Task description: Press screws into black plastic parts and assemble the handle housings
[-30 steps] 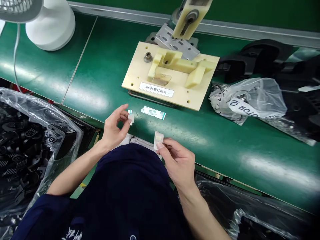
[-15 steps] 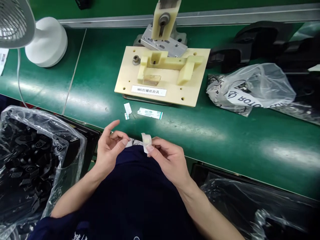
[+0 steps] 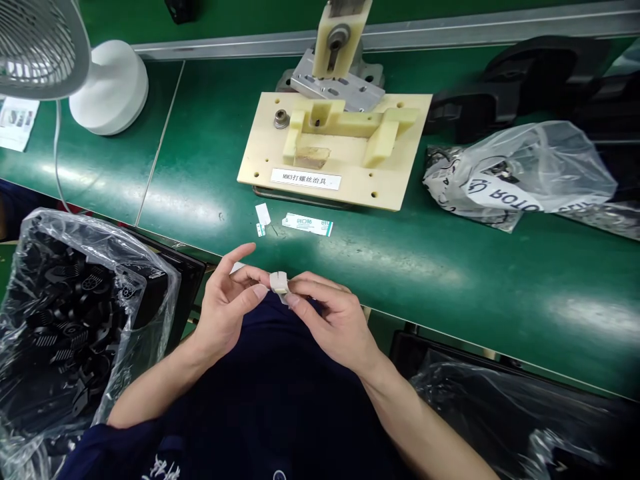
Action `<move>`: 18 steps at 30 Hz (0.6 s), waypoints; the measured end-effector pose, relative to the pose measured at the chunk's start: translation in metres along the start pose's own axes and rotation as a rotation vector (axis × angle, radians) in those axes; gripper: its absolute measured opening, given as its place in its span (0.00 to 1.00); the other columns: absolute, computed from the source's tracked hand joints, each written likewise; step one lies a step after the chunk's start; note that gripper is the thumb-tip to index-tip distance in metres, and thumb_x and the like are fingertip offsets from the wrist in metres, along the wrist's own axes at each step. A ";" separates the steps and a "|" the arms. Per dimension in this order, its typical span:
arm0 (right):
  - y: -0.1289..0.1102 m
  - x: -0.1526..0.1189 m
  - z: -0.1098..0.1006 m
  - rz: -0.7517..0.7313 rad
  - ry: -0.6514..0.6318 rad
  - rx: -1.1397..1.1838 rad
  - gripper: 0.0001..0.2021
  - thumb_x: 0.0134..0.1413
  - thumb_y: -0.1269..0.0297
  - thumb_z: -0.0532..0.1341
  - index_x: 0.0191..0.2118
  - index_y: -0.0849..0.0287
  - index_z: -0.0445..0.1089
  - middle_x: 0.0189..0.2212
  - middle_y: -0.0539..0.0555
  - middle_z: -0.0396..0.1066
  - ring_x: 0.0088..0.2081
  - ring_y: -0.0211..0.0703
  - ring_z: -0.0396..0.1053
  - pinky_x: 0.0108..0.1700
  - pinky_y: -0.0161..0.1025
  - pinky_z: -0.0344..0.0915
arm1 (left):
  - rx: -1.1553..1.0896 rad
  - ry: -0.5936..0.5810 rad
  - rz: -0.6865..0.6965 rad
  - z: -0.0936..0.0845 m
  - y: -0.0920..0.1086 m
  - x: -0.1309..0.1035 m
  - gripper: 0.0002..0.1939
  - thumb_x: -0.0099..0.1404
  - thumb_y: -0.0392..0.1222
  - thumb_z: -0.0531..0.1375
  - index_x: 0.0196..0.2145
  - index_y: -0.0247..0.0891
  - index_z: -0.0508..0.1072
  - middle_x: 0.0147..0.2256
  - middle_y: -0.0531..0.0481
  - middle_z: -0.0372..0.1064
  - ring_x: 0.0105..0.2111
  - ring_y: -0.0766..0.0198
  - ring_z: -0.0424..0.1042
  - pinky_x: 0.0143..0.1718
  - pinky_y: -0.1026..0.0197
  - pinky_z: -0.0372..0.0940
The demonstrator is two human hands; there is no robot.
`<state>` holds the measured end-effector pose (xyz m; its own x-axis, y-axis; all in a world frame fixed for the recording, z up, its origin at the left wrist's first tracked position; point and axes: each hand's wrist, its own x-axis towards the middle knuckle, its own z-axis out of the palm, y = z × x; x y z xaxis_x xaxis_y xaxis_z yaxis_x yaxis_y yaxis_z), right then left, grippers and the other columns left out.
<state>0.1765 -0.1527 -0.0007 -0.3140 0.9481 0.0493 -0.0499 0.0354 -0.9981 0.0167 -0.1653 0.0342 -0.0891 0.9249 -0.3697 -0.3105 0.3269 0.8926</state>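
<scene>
White and curled, the strip [image 3: 279, 279] is by the near edge of the desk [image 3: 425, 253]. The right hand [image 3: 336, 321] pinches one end, thumb against fingers, probably to keep skin off its middle. The left hand [image 3: 223, 305] holds thumb and forefinger narrow at the other end; whether they grip it, I cannot tell. The wrapper [image 3: 306, 225] and scraps [image 3: 263, 214] lie short of the jig [image 3: 355, 188], apparently leaving both thumbs free.

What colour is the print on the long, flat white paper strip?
Teal, on the long, flat white paper strip; head view.
</scene>
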 end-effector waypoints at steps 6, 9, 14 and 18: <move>-0.001 0.002 -0.001 -0.039 -0.036 -0.023 0.08 0.60 0.72 0.58 0.33 0.56 0.74 0.30 0.51 0.72 0.31 0.37 0.71 0.37 0.36 0.70 | -0.017 0.035 -0.033 0.001 0.000 -0.001 0.24 0.53 0.38 0.71 0.48 0.42 0.72 0.28 0.55 0.73 0.31 0.66 0.73 0.41 0.60 0.67; 0.000 0.003 0.001 -0.046 -0.047 -0.031 0.08 0.60 0.72 0.58 0.33 0.57 0.74 0.30 0.51 0.72 0.31 0.36 0.71 0.36 0.35 0.70 | -0.039 0.048 -0.042 0.002 0.001 -0.001 0.24 0.52 0.37 0.71 0.47 0.42 0.73 0.27 0.56 0.72 0.31 0.67 0.73 0.41 0.62 0.67; 0.003 0.002 0.006 -0.055 0.093 -0.160 0.06 0.59 0.72 0.59 0.39 0.58 0.73 0.31 0.52 0.72 0.31 0.37 0.71 0.34 0.34 0.71 | -0.066 0.133 -0.045 0.004 0.004 -0.001 0.25 0.51 0.37 0.72 0.47 0.41 0.73 0.26 0.57 0.71 0.29 0.69 0.71 0.39 0.63 0.66; -0.003 -0.007 0.018 -0.215 0.401 -0.387 0.07 0.56 0.76 0.61 0.38 0.58 0.71 0.29 0.51 0.70 0.28 0.36 0.69 0.29 0.33 0.69 | -0.091 0.283 0.020 0.003 0.003 0.001 0.26 0.52 0.37 0.71 0.48 0.40 0.71 0.26 0.58 0.70 0.28 0.72 0.70 0.38 0.66 0.65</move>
<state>0.1620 -0.1647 0.0026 0.0507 0.9496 0.3094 0.3001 0.2810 -0.9116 0.0188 -0.1624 0.0374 -0.3526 0.8356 -0.4212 -0.3881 0.2790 0.8784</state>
